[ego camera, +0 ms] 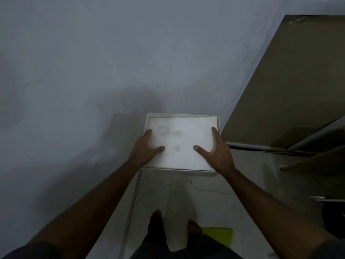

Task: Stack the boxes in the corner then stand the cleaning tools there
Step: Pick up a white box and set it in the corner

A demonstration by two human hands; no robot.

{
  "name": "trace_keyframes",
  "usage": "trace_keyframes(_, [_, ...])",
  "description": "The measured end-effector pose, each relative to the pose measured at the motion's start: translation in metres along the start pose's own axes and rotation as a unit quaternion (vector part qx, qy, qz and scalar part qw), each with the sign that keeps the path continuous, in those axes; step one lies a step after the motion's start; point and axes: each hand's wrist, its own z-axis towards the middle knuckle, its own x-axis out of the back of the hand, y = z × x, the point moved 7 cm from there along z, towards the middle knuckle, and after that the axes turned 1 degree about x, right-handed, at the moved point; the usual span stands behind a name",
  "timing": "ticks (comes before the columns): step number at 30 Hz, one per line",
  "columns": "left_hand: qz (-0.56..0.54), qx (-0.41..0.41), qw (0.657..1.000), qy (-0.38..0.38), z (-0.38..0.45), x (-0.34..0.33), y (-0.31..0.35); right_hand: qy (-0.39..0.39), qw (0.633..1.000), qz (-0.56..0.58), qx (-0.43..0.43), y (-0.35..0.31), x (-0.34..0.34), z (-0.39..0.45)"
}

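Gripping a white box (182, 143) at its sides, left hand (144, 148) and right hand (218, 150) curl round its edges; thumbs lie on top; wall (93, 62) beyond the fingertips.

A dim home corner: plain painted wall (93, 62), pale tiled floor (201, 200), brown cabinet (280, 90) alongside.

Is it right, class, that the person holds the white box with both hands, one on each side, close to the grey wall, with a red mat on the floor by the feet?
Not quite: the mat is yellow-green, not red, as the head view shows. The rest stands: the left hand and right hand hold the white box by its sides, close to the grey wall.
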Motion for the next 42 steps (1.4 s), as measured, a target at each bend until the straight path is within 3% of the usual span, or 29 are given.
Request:
trace_keyframes(10, [0.017, -0.014, 0.999, -0.030, 0.112, -0.053, -0.083, 0.029, 0.999, 0.007, -0.043, 0.060, -0.095, 0.068])
trace_keyframes(32, [0.005, -0.035, 0.999, -0.027, 0.339, -0.301, -0.350, 0.038, 0.999, -0.008, -0.035, 0.338, -0.378, 0.246])
trace_keyframes(42, [0.009, -0.032, 0.999, -0.012, 0.402, -0.392, -0.435, 0.033, 0.999, -0.031, -0.012, 0.431, -0.463, 0.298])
